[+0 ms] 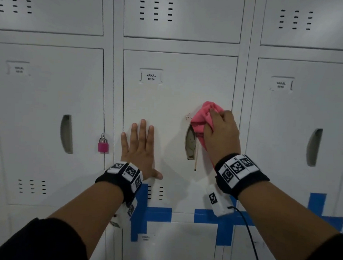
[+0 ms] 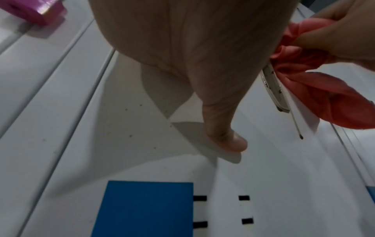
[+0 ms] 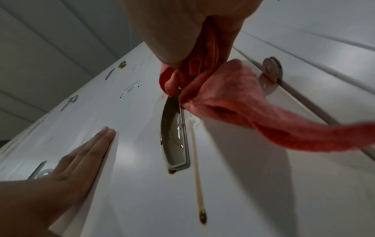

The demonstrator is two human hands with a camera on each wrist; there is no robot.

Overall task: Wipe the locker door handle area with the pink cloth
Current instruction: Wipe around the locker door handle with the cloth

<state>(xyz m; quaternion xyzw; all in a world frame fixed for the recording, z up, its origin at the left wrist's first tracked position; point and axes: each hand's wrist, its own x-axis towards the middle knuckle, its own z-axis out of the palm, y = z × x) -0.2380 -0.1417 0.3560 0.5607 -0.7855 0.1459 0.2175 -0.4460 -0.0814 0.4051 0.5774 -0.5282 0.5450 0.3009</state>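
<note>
The middle white locker door (image 1: 168, 101) labelled 0014 has a recessed handle pocket (image 1: 190, 143), dirty inside, with a brown drip streak (image 1: 195, 161) running down below it. My right hand (image 1: 220, 131) grips a bunched pink cloth (image 1: 203, 115) and presses it against the upper right edge of the pocket (image 3: 174, 134); a tail of the cloth (image 3: 294, 131) hangs loose. My left hand (image 1: 139, 148) lies flat on the door, fingers straight, left of the handle. In the left wrist view the thumb (image 2: 225, 128) touches the door and the cloth (image 2: 324, 96) shows at right.
A pink padlock (image 1: 103, 144) hangs on the left neighbouring locker. Similar lockers stand on both sides and above. Blue tape strips (image 1: 155, 212) cross the doors below. A black cable (image 1: 248, 235) runs down from my right wrist. A metal hasp (image 3: 270, 69) sits right of the cloth.
</note>
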